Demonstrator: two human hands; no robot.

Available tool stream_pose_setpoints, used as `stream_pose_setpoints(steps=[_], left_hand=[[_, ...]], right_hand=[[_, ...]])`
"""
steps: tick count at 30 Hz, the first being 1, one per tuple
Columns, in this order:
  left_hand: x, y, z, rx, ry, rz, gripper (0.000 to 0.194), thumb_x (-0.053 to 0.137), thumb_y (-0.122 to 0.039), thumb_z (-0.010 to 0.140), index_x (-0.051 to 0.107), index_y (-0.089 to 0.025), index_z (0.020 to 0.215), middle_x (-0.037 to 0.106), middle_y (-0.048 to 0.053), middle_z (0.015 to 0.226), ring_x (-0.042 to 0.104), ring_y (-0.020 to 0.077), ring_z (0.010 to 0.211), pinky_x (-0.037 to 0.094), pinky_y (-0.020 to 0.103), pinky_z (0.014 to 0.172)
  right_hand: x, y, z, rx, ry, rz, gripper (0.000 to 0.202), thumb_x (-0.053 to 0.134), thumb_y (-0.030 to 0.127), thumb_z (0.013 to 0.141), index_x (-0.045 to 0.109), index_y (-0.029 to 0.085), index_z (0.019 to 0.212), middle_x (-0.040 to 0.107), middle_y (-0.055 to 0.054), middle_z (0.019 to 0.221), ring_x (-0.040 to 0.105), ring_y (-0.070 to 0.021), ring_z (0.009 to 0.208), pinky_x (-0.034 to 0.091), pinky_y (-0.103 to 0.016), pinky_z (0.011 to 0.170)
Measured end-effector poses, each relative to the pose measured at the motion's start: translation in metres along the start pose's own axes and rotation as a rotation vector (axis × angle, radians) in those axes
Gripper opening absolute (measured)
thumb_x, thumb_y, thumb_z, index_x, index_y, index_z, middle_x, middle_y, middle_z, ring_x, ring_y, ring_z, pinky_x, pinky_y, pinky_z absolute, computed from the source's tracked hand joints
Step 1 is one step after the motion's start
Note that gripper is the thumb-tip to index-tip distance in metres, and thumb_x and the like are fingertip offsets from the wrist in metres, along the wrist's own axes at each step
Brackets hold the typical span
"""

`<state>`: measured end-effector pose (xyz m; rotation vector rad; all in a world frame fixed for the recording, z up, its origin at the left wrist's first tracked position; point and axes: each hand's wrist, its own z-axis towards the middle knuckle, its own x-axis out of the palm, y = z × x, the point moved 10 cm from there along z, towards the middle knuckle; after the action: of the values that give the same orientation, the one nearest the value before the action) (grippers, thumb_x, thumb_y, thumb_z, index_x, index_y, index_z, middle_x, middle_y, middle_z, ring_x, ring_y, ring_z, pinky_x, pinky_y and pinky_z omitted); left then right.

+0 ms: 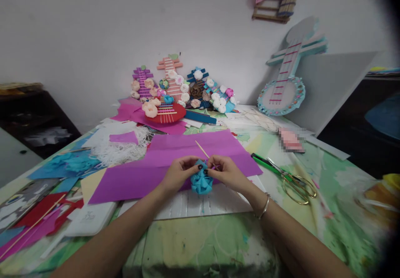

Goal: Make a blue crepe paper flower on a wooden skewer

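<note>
Both hands meet over the near edge of the purple sheet [131,182], with a blue crepe paper flower [201,183] between them. My left hand [181,170] pinches the flower's upper left side between thumb and fingers. On the other side, my right hand [225,172] is closed at the flower's upper right edge, its thumb touching the paper. A thin wooden stick [202,149] slants up and left from the right-hand fingers; its lower end is partly hidden by them. Under the flower lies a white board [193,207] with ridged lines.
Gold-handled scissors [300,189] and a green cutter [265,164] lie to the right. White shredded paper [125,149] and blue crepe paper [73,161] are on the left. Several flower-decorated paper instruments [175,86] lean by the wall. A jar [379,199] stands far right.
</note>
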<state>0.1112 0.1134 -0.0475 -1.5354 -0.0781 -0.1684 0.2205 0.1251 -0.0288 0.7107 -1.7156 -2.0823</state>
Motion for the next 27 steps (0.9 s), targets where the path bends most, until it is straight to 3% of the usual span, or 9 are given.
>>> stream_pose_setpoints(steps=[4,7,12,16,20,27], left_hand=[[-0.004,0.002,-0.001,-0.012,-0.035,0.023,0.026,0.077,-0.032,0.057,0.069,-0.013,0.073,0.068,0.004,0.070,0.059,0.0131,0.059,0.046,0.023,0.056],[-0.007,0.000,-0.001,-0.002,-0.073,0.040,0.027,0.077,-0.032,0.056,0.070,-0.013,0.074,0.069,0.004,0.068,0.059,0.0138,0.059,0.047,0.024,0.057],[-0.016,-0.003,0.000,0.025,-0.144,0.101,0.022,0.075,-0.029,0.058,0.070,-0.013,0.072,0.067,0.003,0.065,0.059,0.0137,0.059,0.045,0.024,0.057],[-0.017,-0.004,0.000,0.036,-0.158,0.127,0.018,0.074,-0.022,0.057,0.069,-0.014,0.073,0.067,0.002,0.066,0.059,0.0131,0.060,0.045,0.023,0.058],[-0.015,-0.003,-0.001,0.033,-0.140,0.119,0.018,0.072,-0.021,0.058,0.069,-0.014,0.074,0.067,0.002,0.066,0.059,0.0130,0.059,0.045,0.023,0.057],[-0.014,-0.004,-0.003,0.008,-0.140,0.128,0.022,0.074,-0.021,0.055,0.069,-0.013,0.075,0.069,0.003,0.067,0.061,0.0144,0.059,0.045,0.023,0.055]], right_hand=[[0.001,-0.001,0.001,-0.013,0.009,-0.065,0.010,0.060,0.022,0.072,0.052,0.016,0.072,0.047,0.005,0.059,0.042,-0.0064,0.051,0.032,-0.019,0.048],[-0.007,0.010,0.000,-0.132,-0.042,-0.296,0.007,0.051,0.021,0.079,0.056,0.016,0.077,0.054,0.002,0.063,0.047,-0.0089,0.056,0.035,-0.021,0.053],[-0.010,0.029,-0.007,-0.299,-0.049,-0.662,0.039,0.035,0.004,0.080,0.055,0.023,0.108,0.064,-0.003,0.094,0.056,-0.0123,0.073,0.038,-0.024,0.065],[-0.011,0.033,-0.010,-0.263,-0.037,-0.708,0.044,0.039,0.008,0.083,0.043,0.025,0.123,0.066,-0.003,0.087,0.058,-0.0148,0.073,0.037,-0.024,0.064],[-0.006,0.032,-0.011,-0.237,-0.020,-0.867,0.032,0.042,0.014,0.085,0.052,0.023,0.114,0.067,-0.003,0.076,0.058,-0.0152,0.066,0.033,-0.023,0.060],[-0.001,0.030,-0.010,-0.277,-0.044,-0.996,0.028,0.042,0.015,0.086,0.060,0.022,0.106,0.068,-0.005,0.085,0.059,-0.0147,0.071,0.032,-0.022,0.060]])
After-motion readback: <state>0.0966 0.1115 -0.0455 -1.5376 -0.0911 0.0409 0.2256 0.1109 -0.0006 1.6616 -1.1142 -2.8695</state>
